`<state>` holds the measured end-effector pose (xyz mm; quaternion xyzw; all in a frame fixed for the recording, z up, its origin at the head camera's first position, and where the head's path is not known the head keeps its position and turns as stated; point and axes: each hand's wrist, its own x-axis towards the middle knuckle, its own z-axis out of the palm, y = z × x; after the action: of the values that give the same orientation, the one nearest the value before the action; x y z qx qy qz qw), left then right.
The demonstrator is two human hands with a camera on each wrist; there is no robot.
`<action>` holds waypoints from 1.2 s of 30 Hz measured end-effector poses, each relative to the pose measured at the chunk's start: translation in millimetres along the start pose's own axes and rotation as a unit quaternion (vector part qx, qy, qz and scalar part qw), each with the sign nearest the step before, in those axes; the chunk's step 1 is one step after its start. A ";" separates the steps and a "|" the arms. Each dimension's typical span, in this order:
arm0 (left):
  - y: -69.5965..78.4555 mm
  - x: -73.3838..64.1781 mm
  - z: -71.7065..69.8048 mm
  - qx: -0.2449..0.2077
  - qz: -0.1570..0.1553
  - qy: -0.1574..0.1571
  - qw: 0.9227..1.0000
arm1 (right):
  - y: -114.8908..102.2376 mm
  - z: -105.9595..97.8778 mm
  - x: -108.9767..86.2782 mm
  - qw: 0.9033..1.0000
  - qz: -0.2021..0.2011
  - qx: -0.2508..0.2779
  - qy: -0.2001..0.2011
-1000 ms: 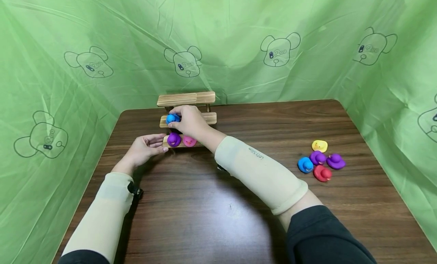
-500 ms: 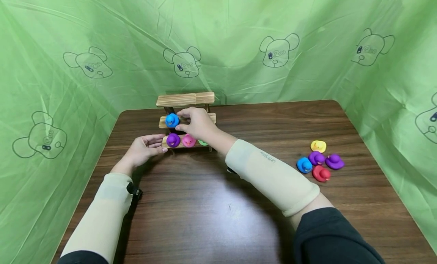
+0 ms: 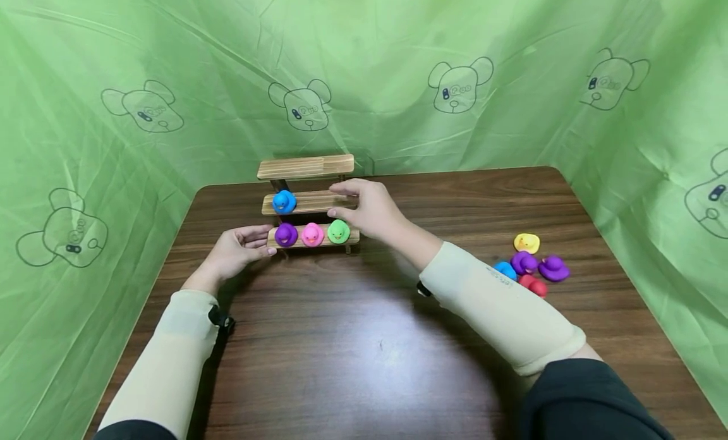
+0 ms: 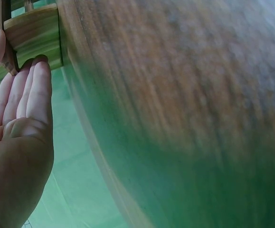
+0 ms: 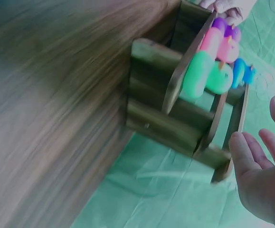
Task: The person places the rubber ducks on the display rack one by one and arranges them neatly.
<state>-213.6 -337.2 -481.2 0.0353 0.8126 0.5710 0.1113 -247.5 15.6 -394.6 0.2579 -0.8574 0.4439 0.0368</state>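
Note:
A three-tier wooden shelf (image 3: 307,168) stands at the table's back left. My left hand (image 3: 233,253) holds the left end of its lowest board, thumb at the front and fingers behind, fairly straight in the left wrist view. A purple duck (image 3: 286,235), a pink duck (image 3: 312,234) and a green duck (image 3: 338,231) line that board. On the middle tier, a blue duck (image 3: 284,201) sits alone at the left end. My right hand (image 3: 372,206) holds nothing; its thumb and fingers are spread around the right end of the middle tier.
At the table's right lie a yellow duck (image 3: 526,243), two purple ducks, one being the outer purple duck (image 3: 554,268), a red duck (image 3: 533,285) and another blue duck (image 3: 505,270), partly behind the right sleeve. A green cloth (image 3: 375,130) encloses the table's back and sides.
My right hand has let go of the blue duck on the middle tier and moved right, uncovering the green duck. The left hand stays at the shelf's end.

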 end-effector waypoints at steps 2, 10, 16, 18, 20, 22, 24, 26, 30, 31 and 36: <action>-0.6 0.1 -0.8 0.002 -0.003 0.002 1.000 | 6.4 -8.4 -6.5 1.000 0.001 -0.004 0.005; -1.2 0.3 -2.2 0.011 -0.007 0.001 1.000 | 30.2 -36.2 -35.6 0.999 0.014 -0.011 0.028; -2.6 0.0 -0.8 0.014 -0.005 -0.001 1.000 | 45.8 -57.7 -57.8 0.998 0.018 -0.020 0.057; -2.6 -0.5 0.1 0.010 -0.005 -0.001 1.000 | 52.7 -66.0 -65.4 0.997 0.021 -0.021 0.067; -2.1 -0.9 1.2 0.009 -0.002 -0.002 1.000 | 60.1 -75.2 -73.6 0.996 0.028 -0.016 0.080; -1.6 -1.3 2.0 0.008 -0.001 -0.001 1.000 | 68.5 -84.8 -82.4 0.995 0.036 -0.008 0.092; -0.8 -1.9 2.4 0.010 0.000 -0.003 1.000 | 78.0 -94.1 -92.2 0.993 0.046 -0.003 0.105; 0.1 -2.5 2.6 0.012 -0.002 -0.002 1.000 | 86.9 -103.5 -102.7 0.992 0.058 -0.006 0.113; 1.3 -2.6 2.3 0.015 -0.003 -0.002 1.000 | 100.6 -120.4 -122.1 0.988 0.078 -0.021 0.131; 1.4 -2.5 2.1 0.015 -0.003 -0.003 1.000 | 103.3 -124.2 -126.5 0.987 0.083 -0.025 0.135; 1.8 -1.6 1.5 0.016 -0.004 -0.005 1.000 | 116.1 -142.5 -147.7 0.983 0.106 -0.028 0.149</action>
<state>-211.8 -335.5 -479.8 0.0367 0.8212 0.5574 0.1166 -198.6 242.1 -437.9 0.0955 -0.8769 0.4544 0.1243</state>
